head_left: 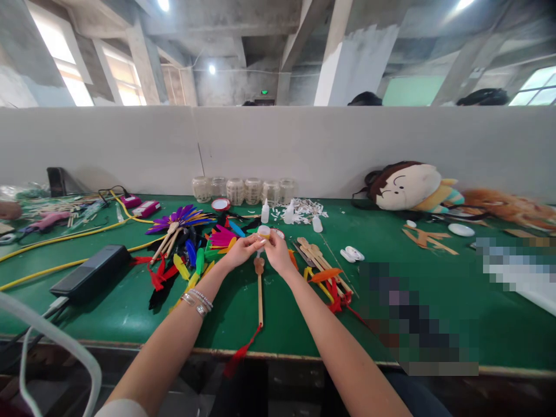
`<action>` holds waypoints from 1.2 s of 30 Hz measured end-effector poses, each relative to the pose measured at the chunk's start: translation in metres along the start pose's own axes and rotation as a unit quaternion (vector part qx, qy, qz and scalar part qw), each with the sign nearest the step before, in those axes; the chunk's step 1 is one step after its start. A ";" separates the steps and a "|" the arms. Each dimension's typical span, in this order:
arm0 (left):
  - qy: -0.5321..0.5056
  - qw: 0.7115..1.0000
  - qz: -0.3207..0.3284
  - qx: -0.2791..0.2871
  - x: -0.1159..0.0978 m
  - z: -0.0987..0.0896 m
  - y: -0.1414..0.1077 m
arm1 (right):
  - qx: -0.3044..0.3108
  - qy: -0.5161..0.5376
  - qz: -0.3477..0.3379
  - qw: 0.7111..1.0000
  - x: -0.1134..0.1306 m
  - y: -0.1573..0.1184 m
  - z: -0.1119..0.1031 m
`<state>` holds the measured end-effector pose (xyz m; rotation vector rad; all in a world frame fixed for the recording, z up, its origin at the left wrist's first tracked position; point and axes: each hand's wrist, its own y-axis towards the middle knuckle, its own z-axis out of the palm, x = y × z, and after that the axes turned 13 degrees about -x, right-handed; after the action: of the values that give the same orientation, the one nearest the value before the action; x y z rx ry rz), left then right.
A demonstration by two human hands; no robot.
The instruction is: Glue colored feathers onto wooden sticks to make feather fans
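My left hand [241, 252] and my right hand [278, 253] together hold a small plastic squeeze bottle [263, 233] with a yellowish top, its white nozzle pointing down between my fingers. Below the hands, a flat wooden stick [259, 295] with a brown rounded end lies on the green work mat [243, 327]. A red tassel [240, 352] trails from its near end over the table edge. Left of my left hand lie bright feathers, including a pink bunch [223, 236]. Several wooden sticks with orange and red feathers [324, 272] lie to the right of my right hand.
Several glass jars [243, 191] and white glue bottles [264, 212] stand at the back against a white partition [330, 139]. A black power bank [91, 272] and yellow cables [65, 265] lie on the left. A plush doll [408, 188] sits back right.
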<state>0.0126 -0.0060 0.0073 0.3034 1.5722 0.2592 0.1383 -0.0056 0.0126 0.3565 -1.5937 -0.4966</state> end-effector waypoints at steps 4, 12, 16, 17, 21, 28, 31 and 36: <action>0.005 1.000 0.004 0.008 0.000 -0.002 0.000 | -0.003 0.004 0.001 1.000 -0.001 -0.001 0.001; 0.032 0.999 0.028 0.022 0.004 -0.006 0.002 | -0.007 0.015 0.011 1.000 -0.002 -0.001 0.004; 0.036 0.999 0.026 0.025 0.004 -0.007 0.001 | -0.010 0.018 0.017 1.000 -0.001 -0.002 0.005; 0.038 0.999 0.025 0.023 0.003 -0.007 0.001 | -0.009 0.022 0.021 0.999 -0.001 -0.002 0.005; 0.050 0.998 0.026 0.012 0.000 -0.007 -0.001 | -0.003 0.040 0.034 0.999 0.000 -0.002 0.005; 0.049 0.999 0.013 0.012 -0.004 -0.007 -0.002 | -0.006 0.050 0.048 0.998 0.004 -0.003 0.004; 0.045 0.999 0.011 0.013 -0.004 -0.008 -0.002 | -0.009 0.058 0.056 0.997 0.005 -0.004 0.005; 0.041 0.999 -0.001 0.025 -0.003 -0.008 -0.002 | -0.007 0.076 0.072 0.994 0.006 -0.005 0.004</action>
<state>0.0046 -0.0089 0.0096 0.3344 1.6616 0.2340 0.1333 -0.0121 0.0152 0.2604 -1.4555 -0.3618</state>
